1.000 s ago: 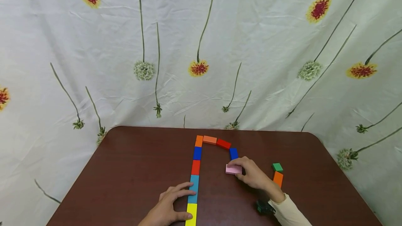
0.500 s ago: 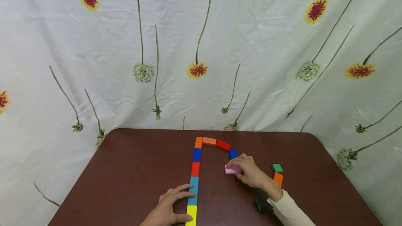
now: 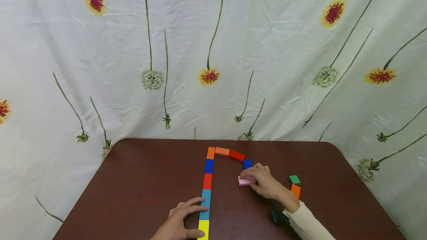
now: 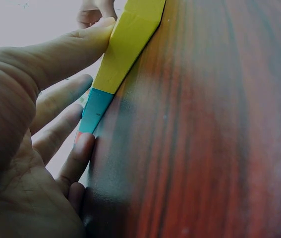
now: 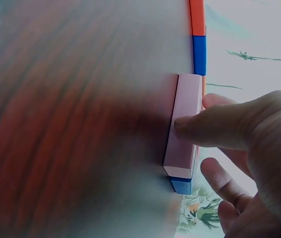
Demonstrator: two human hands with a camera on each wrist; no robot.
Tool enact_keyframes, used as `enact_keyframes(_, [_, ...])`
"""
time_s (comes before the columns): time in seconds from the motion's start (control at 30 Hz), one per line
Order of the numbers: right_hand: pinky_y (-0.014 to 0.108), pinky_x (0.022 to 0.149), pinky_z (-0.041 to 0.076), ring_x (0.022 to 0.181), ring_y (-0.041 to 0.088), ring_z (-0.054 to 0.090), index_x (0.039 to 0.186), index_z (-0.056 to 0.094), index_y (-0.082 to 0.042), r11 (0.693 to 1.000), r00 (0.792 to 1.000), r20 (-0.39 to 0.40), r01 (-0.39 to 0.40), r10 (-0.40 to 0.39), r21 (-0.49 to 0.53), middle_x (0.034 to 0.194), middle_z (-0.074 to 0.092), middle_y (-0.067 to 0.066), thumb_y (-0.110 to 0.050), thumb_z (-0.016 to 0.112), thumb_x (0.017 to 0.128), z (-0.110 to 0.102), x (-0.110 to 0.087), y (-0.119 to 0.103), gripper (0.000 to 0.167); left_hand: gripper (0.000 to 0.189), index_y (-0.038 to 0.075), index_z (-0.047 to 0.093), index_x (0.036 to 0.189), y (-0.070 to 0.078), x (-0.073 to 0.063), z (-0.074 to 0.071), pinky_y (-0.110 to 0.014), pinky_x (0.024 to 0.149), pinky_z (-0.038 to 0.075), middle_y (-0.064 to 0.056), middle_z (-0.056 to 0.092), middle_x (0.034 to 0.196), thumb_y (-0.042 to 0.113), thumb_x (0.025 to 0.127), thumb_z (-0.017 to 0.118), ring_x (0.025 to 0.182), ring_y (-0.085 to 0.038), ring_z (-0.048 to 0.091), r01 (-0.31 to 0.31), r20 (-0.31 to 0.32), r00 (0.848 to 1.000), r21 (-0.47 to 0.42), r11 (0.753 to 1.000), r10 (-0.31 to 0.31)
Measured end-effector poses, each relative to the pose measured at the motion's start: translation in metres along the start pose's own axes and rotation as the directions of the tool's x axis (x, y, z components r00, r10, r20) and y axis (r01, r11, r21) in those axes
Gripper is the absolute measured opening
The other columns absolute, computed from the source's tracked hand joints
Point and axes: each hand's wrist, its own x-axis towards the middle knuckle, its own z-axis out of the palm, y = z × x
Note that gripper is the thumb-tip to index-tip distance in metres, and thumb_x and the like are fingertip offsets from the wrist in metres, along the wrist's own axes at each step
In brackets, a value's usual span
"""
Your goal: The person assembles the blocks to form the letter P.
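As I scan the head cam from my end, going L to R, I get the brown table w/ a white flower-print cloth hanging behind it. First up is the L hand: fingers spread and fairly straight, grasping nothing; thumb touches the yellow block and fingertips rest at the lt-blue section (1 block or 2, can't tell). L wrist cam agrees: thumb at the yellow edge, other fingers reaching alongside.

Those two start a straight row running away from me, end to end: yellow, lt blue, then red block, dk-blue block and orange block at the far end. From there the line bends R: salmon block, bright-red block at a slant, then 2nd dk-blue block, partly covered by fingers.

Just nearer than that is the pink block, lying crosswise, R end under the R hand, which pinches it btwn thumb and fingers. Fingers block my view of whether pink touches the dk blue. Some dark item by the wrist, too blurred to ID. Further R: green block, w/ 2nd orange block just nearer, partly behind the wrist. Lt sleeve at bottom R.
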Motion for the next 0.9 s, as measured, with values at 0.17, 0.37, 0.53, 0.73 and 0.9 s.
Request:
enact_keyframes(0.17, [0.039, 0.079, 0.025, 0.100, 0.016, 0.046, 0.117, 0.071, -0.017, 1.000, 1.000, -0.008, 0.003, -0.003, -0.007, 0.122, 0.070, -0.003, -0.002, 0.076, 0.085, 0.0004, 0.0012, 0.0004, 0.035, 0.048, 0.029, 0.066, 0.132, 0.0001, -0.0001, 0.0004, -0.060, 0.088, 0.027, -0.004, 0.049, 0.150, 0.043, 0.087, 0.076, 0.124, -0.026, 0.040, 0.003, 0.003, 1.000, -0.009, 1.000, -0.003])
enact_keyframes(0.37, [0.037, 0.079, 0.025, 0.099, 0.016, 0.047, 0.115, 0.071, -0.016, 1.000, 1.000, -0.017, 0.005, -0.005, -0.010, 0.119, 0.071, -0.003, -0.003, 0.076, 0.085, 0.0002, 0.0011, -0.0002, 0.033, 0.048, 0.028, 0.065, 0.132, 0.0001, -0.0008, -0.0005, -0.058, 0.087, 0.028, -0.005, 0.049, 0.150, 0.040, 0.087, 0.077, 0.123, -0.024, 0.040, -0.003, 0.003, 1.000, -0.004, 1.000, 0.003])
enact_keyframes(0.53, [0.036, 0.078, 0.026, 0.098, 0.017, 0.049, 0.114, 0.071, -0.015, 0.999, 0.999, -0.038, 0.018, -0.019, -0.028, 0.117, 0.071, -0.002, -0.003, 0.077, 0.085, 0.0010, 0.0008, 0.0008, 0.032, 0.048, 0.027, 0.065, 0.132, 0.0006, -0.0012, -0.0010, -0.056, 0.086, 0.028, -0.006, 0.049, 0.150, 0.038, 0.087, 0.078, 0.123, -0.020, 0.040, -0.009, -0.001, 1.000, -0.001, 1.000, 0.009])
enact_keyframes(0.73, [0.036, 0.079, 0.026, 0.097, 0.017, 0.049, 0.113, 0.071, -0.016, 0.999, 0.999, -0.048, 0.022, -0.024, -0.037, 0.116, 0.071, -0.003, -0.001, 0.077, 0.084, 0.0015, 0.0005, 0.0015, 0.033, 0.049, 0.026, 0.065, 0.132, 0.0012, -0.0017, -0.0012, -0.057, 0.087, 0.028, -0.006, 0.049, 0.151, 0.036, 0.087, 0.078, 0.124, -0.025, 0.041, -0.018, -0.006, 1.000, -0.004, 1.000, 0.018])
enact_keyframes(0.9, [0.036, 0.078, 0.026, 0.097, 0.017, 0.049, 0.112, 0.071, -0.016, 0.999, 0.998, -0.052, 0.023, -0.025, -0.037, 0.115, 0.071, -0.004, -0.002, 0.077, 0.084, 0.0018, 0.0010, 0.0018, 0.032, 0.049, 0.026, 0.065, 0.132, -0.0002, -0.0013, -0.0006, -0.058, 0.087, 0.028, -0.006, 0.050, 0.150, 0.039, 0.087, 0.077, 0.124, -0.024, 0.041, -0.019, -0.010, 1.000, 0.003, 1.000, 0.019])
